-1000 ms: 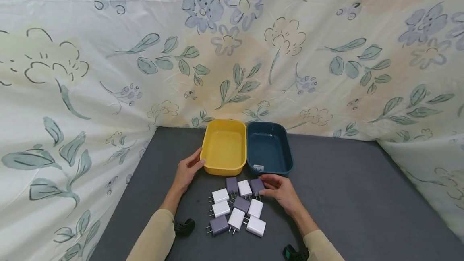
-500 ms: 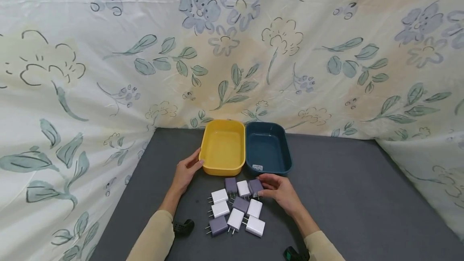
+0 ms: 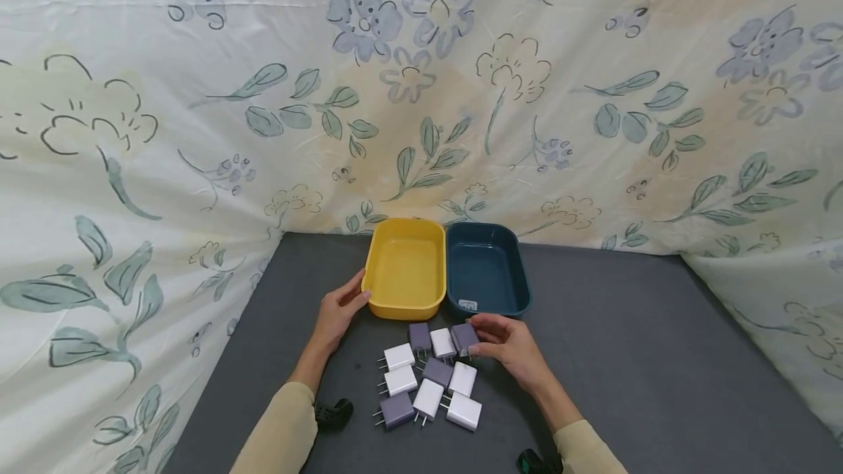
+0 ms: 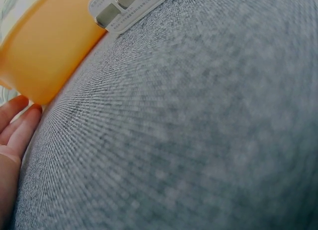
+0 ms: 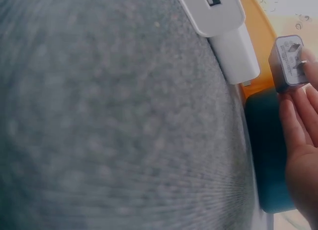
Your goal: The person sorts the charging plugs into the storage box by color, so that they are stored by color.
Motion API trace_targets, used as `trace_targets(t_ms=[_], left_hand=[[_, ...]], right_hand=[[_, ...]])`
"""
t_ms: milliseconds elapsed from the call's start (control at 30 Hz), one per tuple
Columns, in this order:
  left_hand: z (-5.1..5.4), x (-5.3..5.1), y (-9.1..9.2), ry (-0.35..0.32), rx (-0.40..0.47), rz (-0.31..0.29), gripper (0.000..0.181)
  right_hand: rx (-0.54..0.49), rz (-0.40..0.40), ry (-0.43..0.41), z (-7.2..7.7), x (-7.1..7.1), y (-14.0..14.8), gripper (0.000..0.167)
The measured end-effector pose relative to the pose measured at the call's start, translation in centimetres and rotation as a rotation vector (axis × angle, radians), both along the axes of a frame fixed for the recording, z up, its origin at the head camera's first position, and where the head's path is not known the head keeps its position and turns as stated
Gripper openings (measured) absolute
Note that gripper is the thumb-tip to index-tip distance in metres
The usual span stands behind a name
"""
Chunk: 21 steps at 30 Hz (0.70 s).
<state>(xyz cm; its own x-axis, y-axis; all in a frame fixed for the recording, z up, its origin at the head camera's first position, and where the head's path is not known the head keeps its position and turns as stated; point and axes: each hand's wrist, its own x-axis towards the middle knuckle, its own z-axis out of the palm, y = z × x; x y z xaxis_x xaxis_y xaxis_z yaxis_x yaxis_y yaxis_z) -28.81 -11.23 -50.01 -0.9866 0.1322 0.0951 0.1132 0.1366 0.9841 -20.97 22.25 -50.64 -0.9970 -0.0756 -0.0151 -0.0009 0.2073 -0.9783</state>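
Observation:
A yellow bin (image 3: pixel 406 306) and a dark blue bin (image 3: pixel 489 276) stand side by side on the grey table. My left hand (image 3: pixel 337 317) rests its fingertips on the yellow bin's near left side, fingers fairly straight. In front of the bins lies a loose group of white and purple plug chargers. With thumb and fingers, my right hand (image 3: pixel 514 350) pinches the purple charger (image 3: pixel 464 339) at the group's back right corner. The right wrist view shows that charger (image 5: pixel 289 63) between thumb and fingers, its prongs partly covered by the thumb.
Beside the pinched charger is a white charger (image 3: pixel 443 343), with another purple charger (image 3: pixel 419 337) to its left. Several more, such as the white charger (image 3: pixel 464 411), lie nearer me. A floral cloth (image 3: pixel 421 93) hangs behind and at both sides of the table.
The whole head view has shifted very slightly. Both hands, the bins and the chargers keep their places.

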Motion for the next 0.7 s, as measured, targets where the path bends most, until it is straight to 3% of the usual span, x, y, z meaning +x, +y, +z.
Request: trace_targets(t_ms=[700], left_hand=[[-0.2, 0.0, -0.1, 0.011, 0.036, -0.016, 0.055]], right_hand=[[-0.067, -0.058, 0.015, 1.9, -0.2, -0.2, 0.051]])
